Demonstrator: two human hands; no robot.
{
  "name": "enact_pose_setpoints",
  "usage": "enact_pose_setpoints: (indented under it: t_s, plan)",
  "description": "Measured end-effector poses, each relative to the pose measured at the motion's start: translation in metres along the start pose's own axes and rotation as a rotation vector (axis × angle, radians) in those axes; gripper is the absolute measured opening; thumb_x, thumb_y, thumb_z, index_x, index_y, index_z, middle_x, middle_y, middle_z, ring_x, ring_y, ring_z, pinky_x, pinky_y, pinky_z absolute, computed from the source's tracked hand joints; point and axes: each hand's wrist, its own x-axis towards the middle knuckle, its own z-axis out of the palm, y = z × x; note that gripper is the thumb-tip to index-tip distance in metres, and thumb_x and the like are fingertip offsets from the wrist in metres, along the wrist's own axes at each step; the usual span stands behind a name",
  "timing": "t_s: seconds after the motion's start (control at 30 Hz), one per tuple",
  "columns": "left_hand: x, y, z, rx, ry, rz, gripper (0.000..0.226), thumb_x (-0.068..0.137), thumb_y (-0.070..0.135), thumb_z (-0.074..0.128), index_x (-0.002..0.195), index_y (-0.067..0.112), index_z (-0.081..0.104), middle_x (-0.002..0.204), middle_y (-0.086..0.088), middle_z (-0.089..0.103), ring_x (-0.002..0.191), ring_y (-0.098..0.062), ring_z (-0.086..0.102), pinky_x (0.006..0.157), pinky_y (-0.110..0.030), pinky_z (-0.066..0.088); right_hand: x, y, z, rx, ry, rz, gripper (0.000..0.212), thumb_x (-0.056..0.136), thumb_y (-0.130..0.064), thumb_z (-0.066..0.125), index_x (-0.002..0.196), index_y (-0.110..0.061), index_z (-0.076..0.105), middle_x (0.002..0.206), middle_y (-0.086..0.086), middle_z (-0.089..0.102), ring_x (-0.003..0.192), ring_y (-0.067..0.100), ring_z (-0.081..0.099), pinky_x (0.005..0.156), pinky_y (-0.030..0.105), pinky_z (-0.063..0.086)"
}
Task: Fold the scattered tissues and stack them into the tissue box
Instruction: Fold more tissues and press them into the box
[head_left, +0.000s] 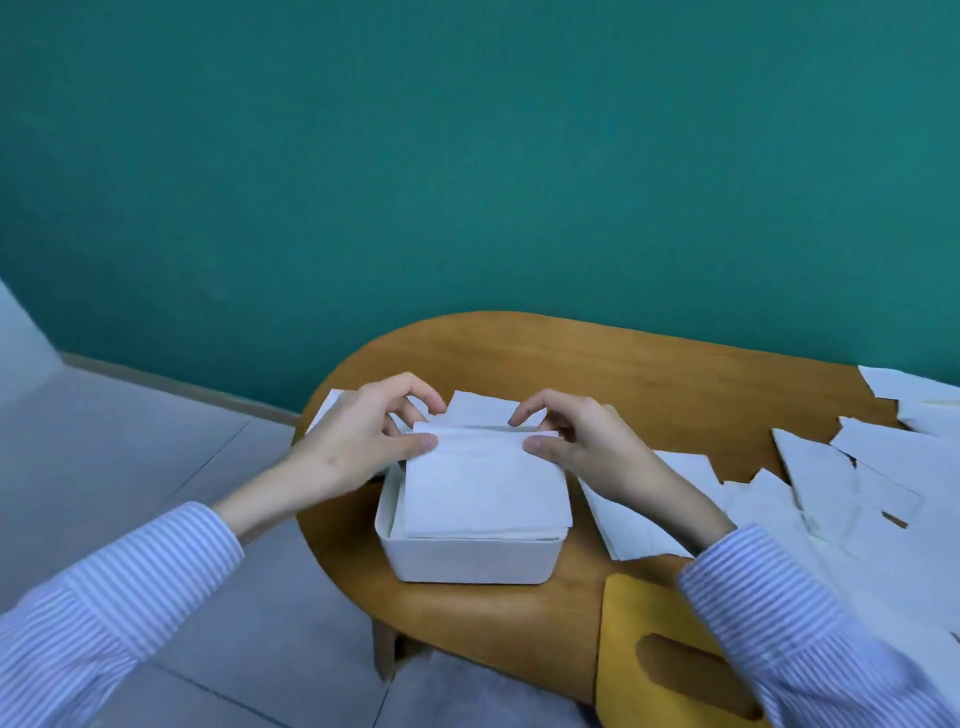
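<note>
A white tissue box (467, 558) stands on the wooden table, filled to the rim with folded tissues. The top folded tissue (483, 488) lies over the stack and sticks out past the far rim. My left hand (363, 441) pinches its far left edge between thumb and fingers. My right hand (576, 441) pinches its far right edge the same way. Several unfolded white tissues (862, 488) lie scattered over the right side of the table.
The rounded wooden table (649, 374) stands against a teal wall. A yellow lid with a slot (654, 670) lies at the table's near edge under my right sleeve. More tissue pieces (483, 408) lie behind the box. Grey tiled floor is at the left.
</note>
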Motion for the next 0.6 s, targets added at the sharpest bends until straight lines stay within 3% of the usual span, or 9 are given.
enact_pose_setpoints:
  t_s: [0.1,0.23,0.3,0.4,0.5,0.6]
  plan:
    - [-0.004,-0.017,0.01,0.034,0.019,-0.012,0.026,0.088,0.018,0.075,0.098,0.039,0.065,0.09,0.009,0.062,0.058,-0.004,0.054,0.063,-0.018,0.043,0.006,0.0,0.014,-0.086,-0.024,0.022,0.017,0.093,-0.017,0.063,0.1,-0.033,0.066,0.07,-0.007,0.057,0.064,0.004,0.049,0.057,0.014,0.035]
    - [-0.007,-0.023,0.019,0.151,0.026,0.072,0.021,0.092,0.017,0.07,0.103,0.034,0.065,0.101,0.014,0.062,0.083,-0.005,0.057,0.076,-0.016,0.043,0.002,0.003,0.023,-0.288,-0.02,0.029,0.02,0.093,-0.022,0.062,0.11,-0.034,0.063,0.078,-0.016,0.057,0.078,0.008,0.048,0.063,0.007,0.033]
    - [-0.008,-0.024,0.019,0.226,0.033,0.181,0.022,0.094,0.02,0.068,0.109,0.036,0.064,0.11,0.019,0.058,0.101,0.0,0.053,0.087,-0.014,0.039,-0.007,0.008,0.024,-0.418,-0.012,-0.053,0.029,0.092,-0.029,0.063,0.119,-0.038,0.058,0.098,-0.022,0.056,0.094,0.002,0.044,0.075,0.011,0.031]
    - [-0.013,-0.024,0.02,0.299,-0.061,0.285,0.023,0.096,0.036,0.064,0.119,0.038,0.065,0.119,0.024,0.056,0.116,0.004,0.047,0.099,-0.019,0.035,-0.023,0.008,0.018,-0.531,-0.049,-0.152,0.034,0.093,-0.041,0.062,0.126,-0.043,0.055,0.126,-0.026,0.053,0.118,0.003,0.041,0.093,0.029,0.029]
    - [-0.014,-0.022,0.028,0.421,-0.224,0.292,0.036,0.095,0.044,0.064,0.13,0.037,0.061,0.131,0.024,0.057,0.123,0.001,0.049,0.106,-0.034,0.038,-0.029,-0.001,0.018,-0.578,-0.185,-0.168,0.042,0.093,-0.049,0.059,0.134,-0.044,0.052,0.14,-0.027,0.048,0.128,-0.003,0.039,0.104,0.025,0.018]
    - [-0.009,-0.019,0.031,0.534,-0.282,0.256,0.042,0.093,0.047,0.065,0.134,0.04,0.059,0.138,0.024,0.055,0.127,0.0,0.047,0.107,-0.034,0.033,-0.022,-0.005,0.022,-0.707,-0.296,-0.117,0.049,0.093,-0.053,0.054,0.141,-0.042,0.045,0.148,-0.023,0.043,0.135,0.004,0.039,0.112,0.033,0.009]
